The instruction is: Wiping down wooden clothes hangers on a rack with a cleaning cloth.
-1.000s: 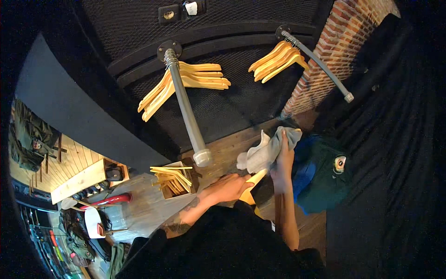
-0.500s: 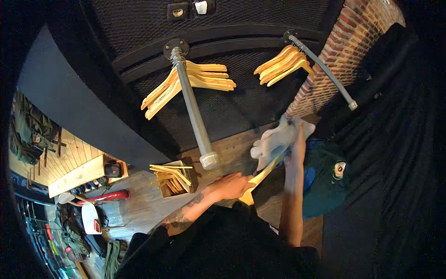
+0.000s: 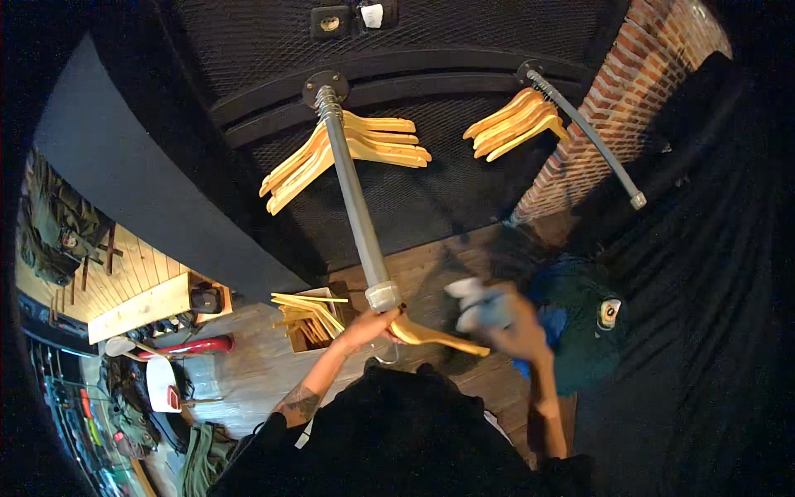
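My left hand (image 3: 370, 328) is closed around a wooden hanger (image 3: 443, 338) near its middle, just below the end of the nearer grey rail (image 3: 354, 203). One arm of the hanger points right, and its metal hook hangs down beside the hand. To the right, my right hand (image 3: 523, 333) grips a light grey-white cloth (image 3: 476, 306) that is bunched and blurred by motion. Hand and cloth are close to the hanger's right tip, with a small gap between them.
Several wooden hangers (image 3: 381, 147) hang on the nearer rail, more hangers (image 3: 517, 124) on the right rail (image 3: 592, 137). A box (image 3: 305, 338) of hangers stands on the floor. Dark green fabric (image 3: 584, 352) lies at right, beside a black curtain (image 3: 704, 331) and brick column (image 3: 609, 108).
The hanger has moved left and turned, its arm now pointing right. My right hand has drawn the cloth down toward me and off the hanger.
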`<state>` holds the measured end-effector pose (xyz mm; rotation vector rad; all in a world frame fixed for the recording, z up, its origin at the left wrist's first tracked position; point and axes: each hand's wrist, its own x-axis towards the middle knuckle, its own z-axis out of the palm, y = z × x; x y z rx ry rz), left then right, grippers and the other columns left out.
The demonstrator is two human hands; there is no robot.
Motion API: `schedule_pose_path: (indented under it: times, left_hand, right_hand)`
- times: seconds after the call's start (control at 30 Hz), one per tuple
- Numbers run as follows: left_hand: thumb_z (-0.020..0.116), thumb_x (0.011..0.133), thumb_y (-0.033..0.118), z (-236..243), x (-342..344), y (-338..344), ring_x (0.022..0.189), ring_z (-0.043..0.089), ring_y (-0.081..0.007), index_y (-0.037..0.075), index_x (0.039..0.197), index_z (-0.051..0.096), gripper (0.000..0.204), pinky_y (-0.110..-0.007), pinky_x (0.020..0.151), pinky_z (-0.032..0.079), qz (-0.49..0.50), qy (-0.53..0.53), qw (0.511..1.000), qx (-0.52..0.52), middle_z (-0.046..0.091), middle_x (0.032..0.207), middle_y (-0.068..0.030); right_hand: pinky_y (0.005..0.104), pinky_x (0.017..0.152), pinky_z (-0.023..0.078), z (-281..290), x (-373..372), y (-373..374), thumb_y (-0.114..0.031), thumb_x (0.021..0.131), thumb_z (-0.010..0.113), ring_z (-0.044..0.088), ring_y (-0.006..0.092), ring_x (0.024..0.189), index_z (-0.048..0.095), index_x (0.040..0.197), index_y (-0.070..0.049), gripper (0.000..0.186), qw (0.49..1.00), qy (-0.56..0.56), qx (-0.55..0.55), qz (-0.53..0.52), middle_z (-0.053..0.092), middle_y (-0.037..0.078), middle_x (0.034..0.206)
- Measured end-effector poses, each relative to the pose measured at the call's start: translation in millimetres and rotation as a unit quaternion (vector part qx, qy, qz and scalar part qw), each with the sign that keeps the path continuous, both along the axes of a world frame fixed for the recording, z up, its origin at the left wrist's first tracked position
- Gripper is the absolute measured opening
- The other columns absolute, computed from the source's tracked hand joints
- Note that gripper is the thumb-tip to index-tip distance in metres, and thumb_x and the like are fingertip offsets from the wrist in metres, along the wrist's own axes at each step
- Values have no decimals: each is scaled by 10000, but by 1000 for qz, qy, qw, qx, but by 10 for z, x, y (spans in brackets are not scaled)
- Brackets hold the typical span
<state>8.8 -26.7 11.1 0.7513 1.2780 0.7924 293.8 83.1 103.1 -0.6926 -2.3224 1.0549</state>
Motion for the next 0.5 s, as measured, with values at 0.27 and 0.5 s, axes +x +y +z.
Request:
schedule_pose_path:
  times: [0.27, 0.5]
  left_hand:
    - [413, 973, 439, 48, 57, 152, 755, 627, -155, 54, 1085, 597, 441, -307, 699, 507, 6, -72, 992, -104, 666, 836, -72]
    - [579, 883, 452, 422, -144, 61, 608, 603, -303, 82, 1091, 641, 429, -359, 599, 497, 42, 386, 879, 278, 595, 658, -169]
  right_hand:
    - [453, 807, 504, -556, -696, -601, -180, 718, 715, 617, 385, 949, 438, 1299, -110, 648, 976, -197, 74, -57, 604, 167, 1119]
    - [436, 772, 453, -751, -414, -203, -294, 757, 707, 618, 379, 853, 588, 1105, -19, 460, 983, -151, 27, -96, 663, 190, 962]
